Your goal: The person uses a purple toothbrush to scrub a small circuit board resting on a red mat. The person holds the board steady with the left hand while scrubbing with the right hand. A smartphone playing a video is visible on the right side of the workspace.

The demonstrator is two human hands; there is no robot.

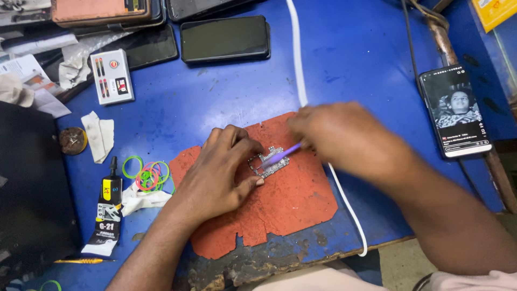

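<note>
1. Steadying a small circuit board at the middle of the orange mat, the left hand is pinched on its edges, judged to prevent sliding.
2. A purple brush is pinched by the blurred right hand, from two o'clock.

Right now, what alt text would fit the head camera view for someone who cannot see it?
The left hand pins a small circuit board on a worn red mat while the right hand brushes it with a purple brush. Phones, rubber bands and a glue tube lie on the blue table.
</note>
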